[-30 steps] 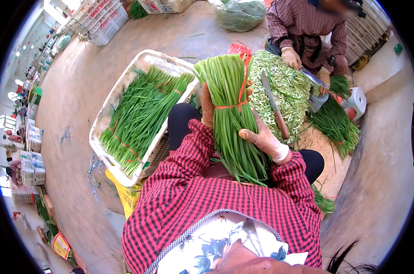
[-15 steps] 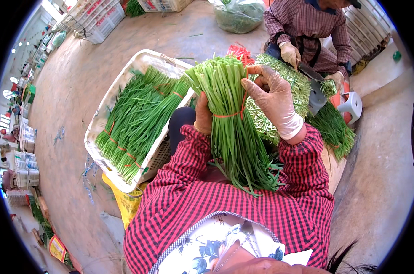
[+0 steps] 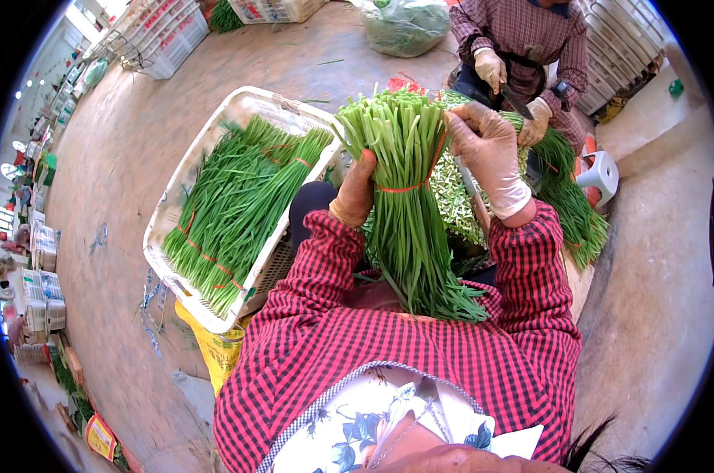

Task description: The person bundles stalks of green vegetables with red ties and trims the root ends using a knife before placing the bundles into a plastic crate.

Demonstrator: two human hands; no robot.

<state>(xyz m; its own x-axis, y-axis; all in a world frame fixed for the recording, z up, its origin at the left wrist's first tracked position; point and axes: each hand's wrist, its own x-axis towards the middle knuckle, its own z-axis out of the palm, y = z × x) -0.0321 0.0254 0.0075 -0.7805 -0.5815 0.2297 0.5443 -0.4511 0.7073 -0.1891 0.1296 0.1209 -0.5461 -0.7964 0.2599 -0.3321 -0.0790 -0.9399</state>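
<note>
An upright bunch of green chives point(image 3: 396, 142) stands in front of my chest, its pale cut ends up and its leaves hanging toward my lap. My left hand point(image 3: 355, 191), in a thin glove, is wrapped round the bunch's left side, its fingers mostly hidden behind the stalks. A thin red band point(image 3: 404, 188) circles the bunch at mid-height. One end of it rises along the right side to my gloved right hand point(image 3: 489, 158), which pinches it near the top of the stalks.
A white plastic crate point(image 3: 158, 229) with banded chives stands at my left, beside a yellow bag point(image 3: 219, 355). Beyond the bunch lie chopped stem pieces point(image 3: 459, 206). A co-worker at the far right holds a knife point(image 3: 517, 102) over chives, near a white stool point(image 3: 601, 177).
The bunch and both my hands have shifted slightly right, with my right hand still on the band. The co-worker's gloved hand and knife have moved left, closer together.
</note>
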